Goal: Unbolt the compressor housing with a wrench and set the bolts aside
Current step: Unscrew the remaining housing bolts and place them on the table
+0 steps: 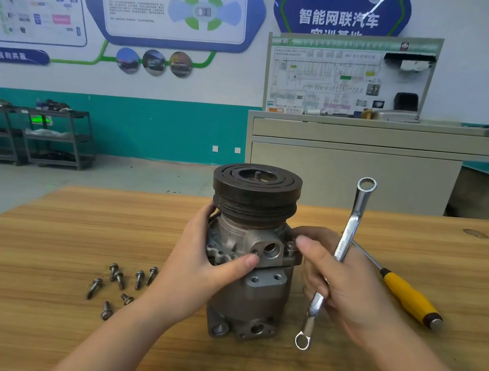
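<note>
wooden table (34, 329): compressor (250, 266) central, bolts (120, 287) left.

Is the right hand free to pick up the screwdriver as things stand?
Probably not at once. The right hand already holds the wrench and touches the compressor. The screwdriver lies beside it on the table, with nothing between.

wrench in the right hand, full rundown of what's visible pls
The silver double-ended ring wrench looks like polished steel with offset ring ends and stamped lettering on its shank. It stands tilted, upper ring up and away, lower ring hanging near the wooden table. The right hand holds its middle with curled fingers. It is on no bolt and beside the grey metal compressor, apart from it.
</note>
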A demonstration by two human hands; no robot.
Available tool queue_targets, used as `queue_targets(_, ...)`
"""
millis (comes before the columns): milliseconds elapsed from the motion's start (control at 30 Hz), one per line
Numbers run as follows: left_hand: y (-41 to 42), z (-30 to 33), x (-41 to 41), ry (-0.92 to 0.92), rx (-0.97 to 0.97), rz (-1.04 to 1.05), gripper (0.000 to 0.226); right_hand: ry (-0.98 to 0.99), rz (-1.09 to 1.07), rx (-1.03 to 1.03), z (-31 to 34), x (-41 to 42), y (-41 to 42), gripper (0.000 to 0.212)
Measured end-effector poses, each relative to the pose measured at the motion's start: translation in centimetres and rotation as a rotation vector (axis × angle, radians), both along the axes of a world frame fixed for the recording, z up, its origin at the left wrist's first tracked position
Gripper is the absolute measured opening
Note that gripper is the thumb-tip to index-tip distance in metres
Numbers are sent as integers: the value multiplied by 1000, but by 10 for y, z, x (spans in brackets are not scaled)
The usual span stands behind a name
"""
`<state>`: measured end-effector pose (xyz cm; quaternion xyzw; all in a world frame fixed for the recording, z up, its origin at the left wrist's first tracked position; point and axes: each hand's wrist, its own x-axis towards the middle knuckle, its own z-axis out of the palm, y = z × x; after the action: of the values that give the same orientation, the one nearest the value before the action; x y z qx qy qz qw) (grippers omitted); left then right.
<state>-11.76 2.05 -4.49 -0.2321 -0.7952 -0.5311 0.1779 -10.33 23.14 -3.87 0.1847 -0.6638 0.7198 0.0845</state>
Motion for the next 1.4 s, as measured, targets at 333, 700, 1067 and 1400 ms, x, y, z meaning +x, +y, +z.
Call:
queue_targets(333, 0, 1, 2, -1, 5, -2, 85, 49, -33, 66, 1, 0, 1, 17)
queue_targets(700, 1, 1, 1, -1, 2, 6, 89, 53, -86, 107, 5, 5, 0, 31)
queue_targets(1067, 2, 2, 7, 50, -50, 133, 102, 115, -164, -51, 20, 5, 5, 24)
queue_targets(1400, 42, 35, 61, 355, -384, 126, 44, -11, 203, -240, 34, 41, -15, 29)
